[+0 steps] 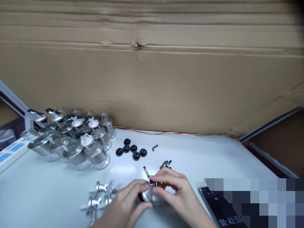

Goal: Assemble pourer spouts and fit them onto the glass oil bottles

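Cardboard (166, 82), creased and stapled, walls off the back of a white table (213, 152), with a red-and-yellow wire (175, 133) running along its foot. A cluster of glass-and-metal jars (73, 139) crowds the table's far left, some capped with white discs. A phone (220, 209) showing a timer lies at the near right, partly pixelated. Loose metal funnel parts (97, 198) lie near the left hand; six black caps (131, 150) sit mid-table, a small hex key (155, 147) just beyond them, and dark clips (166, 164) just behind the hands. At the near centre edge, a small metal cone (149, 193) with a black base and a thin lever on top is held just above the table. The left hand (125, 205) cups it from below, fingers closed round it; the right hand (175, 190) pinches its top, fingertips curled and narrow.
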`<state>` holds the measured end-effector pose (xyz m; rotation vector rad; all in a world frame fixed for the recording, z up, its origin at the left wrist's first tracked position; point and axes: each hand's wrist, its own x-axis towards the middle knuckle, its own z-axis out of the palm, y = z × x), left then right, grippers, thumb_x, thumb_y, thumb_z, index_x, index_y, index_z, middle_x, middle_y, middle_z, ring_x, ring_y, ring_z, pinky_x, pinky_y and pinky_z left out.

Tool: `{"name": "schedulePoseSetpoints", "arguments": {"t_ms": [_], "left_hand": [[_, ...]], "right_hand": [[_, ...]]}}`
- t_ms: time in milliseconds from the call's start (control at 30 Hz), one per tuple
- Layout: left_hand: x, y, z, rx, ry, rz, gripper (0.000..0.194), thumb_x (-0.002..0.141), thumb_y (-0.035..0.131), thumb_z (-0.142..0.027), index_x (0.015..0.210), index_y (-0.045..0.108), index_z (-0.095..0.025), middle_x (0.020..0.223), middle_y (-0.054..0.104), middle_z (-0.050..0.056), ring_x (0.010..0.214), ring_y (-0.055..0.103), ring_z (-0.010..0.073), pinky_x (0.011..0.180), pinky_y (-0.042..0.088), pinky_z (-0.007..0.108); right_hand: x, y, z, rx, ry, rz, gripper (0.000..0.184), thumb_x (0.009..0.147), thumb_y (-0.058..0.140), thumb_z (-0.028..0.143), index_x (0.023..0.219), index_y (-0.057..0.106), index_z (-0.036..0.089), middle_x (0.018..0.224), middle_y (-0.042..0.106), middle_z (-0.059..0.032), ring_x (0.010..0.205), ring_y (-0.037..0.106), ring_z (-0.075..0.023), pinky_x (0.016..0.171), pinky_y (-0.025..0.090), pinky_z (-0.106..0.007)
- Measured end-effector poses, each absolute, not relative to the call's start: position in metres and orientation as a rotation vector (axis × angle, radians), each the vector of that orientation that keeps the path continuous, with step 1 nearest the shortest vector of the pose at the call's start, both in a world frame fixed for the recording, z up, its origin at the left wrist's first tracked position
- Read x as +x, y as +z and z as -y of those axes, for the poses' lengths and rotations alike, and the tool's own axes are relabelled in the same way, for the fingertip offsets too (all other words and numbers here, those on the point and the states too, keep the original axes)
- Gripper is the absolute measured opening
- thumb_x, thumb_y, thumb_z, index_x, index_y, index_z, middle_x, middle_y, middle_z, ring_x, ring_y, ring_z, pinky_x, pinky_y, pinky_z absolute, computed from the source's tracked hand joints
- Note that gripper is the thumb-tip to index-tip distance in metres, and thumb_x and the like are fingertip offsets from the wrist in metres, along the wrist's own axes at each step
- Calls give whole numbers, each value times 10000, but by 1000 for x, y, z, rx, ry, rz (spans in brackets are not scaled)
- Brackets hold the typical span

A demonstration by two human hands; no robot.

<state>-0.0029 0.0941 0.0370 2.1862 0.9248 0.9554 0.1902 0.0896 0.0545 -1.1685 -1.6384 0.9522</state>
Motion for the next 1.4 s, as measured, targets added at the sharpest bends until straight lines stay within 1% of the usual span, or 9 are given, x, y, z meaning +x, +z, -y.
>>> {"name": "schedulePoseSetpoints", "arguments": {"t_ms": [200,300,400,567,767,933,1067,1167,1400], "left_hand": [[-2,32,-93,2294,1010,-921,263,805,652,-230,1063,603,-252,948,728,57,857,715,204,738,582,241],[-1,33,-91,2308,1062,-962,258,805,655,-238,1057,595,-241,942,731,56,858,715,198,743,581,231],[0,34,-88,2296,1125,-985,261,800,660,-227,1053,595,-240,957,727,63,868,711,202,741,581,232],[1,34,-81,2066,1086,-958,234,794,651,-216,1022,598,-225,972,708,77,857,697,203,686,582,244],[7,33,-78,1650,941,-1011,208,824,608,-290,1010,556,-212,1077,625,92,959,641,200,808,550,299],[16,28,-73,1351,891,-960,267,832,588,-323,1035,449,-221,1056,569,66,991,605,191,807,512,290],[19,26,-66,1318,905,-933,289,846,572,-308,1072,414,-223,983,559,48,943,588,170,809,485,282],[17,23,-62,1426,914,-919,252,853,565,-309,1054,440,-220,1047,538,63,986,555,178,842,460,287],[15,28,-61,1614,901,-885,80,881,508,-262,941,493,-211,1027,555,51,892,529,152,801,435,272]], "right_hand": [[193,52,-90,-1202,1001,1664,240,763,702,283,997,740,325,752,694,-44,657,617,-156,619,525,-274],[192,50,-88,-1236,1127,1639,296,769,674,247,1053,722,315,719,675,-31,559,575,-124,532,505,-240],[190,47,-86,-1219,1256,1549,292,780,635,257,1056,724,288,683,629,-11,450,502,-83,442,466,-207],[187,51,-85,-1218,1249,1466,279,709,705,300,979,722,232,551,522,38,436,488,-89,446,454,-210],[186,52,-86,-1260,1225,1596,324,865,507,364,1142,549,202,600,612,17,509,550,-113,488,435,-213],[185,53,-82,-1287,1085,1700,259,921,411,337,1146,450,215,683,671,-2,630,609,-138,568,434,-230],[185,56,-78,-1277,1058,1698,206,910,419,337,1058,456,199,569,577,37,513,525,-119,500,387,-219],[186,58,-77,-1283,1052,1670,150,886,444,342,937,460,202,513,482,69,445,430,-95,451,340,-205],[190,62,-79,-1241,898,1700,132,830,528,280,753,585,190,607,587,1,546,528,-119,496,390,-222]]}}
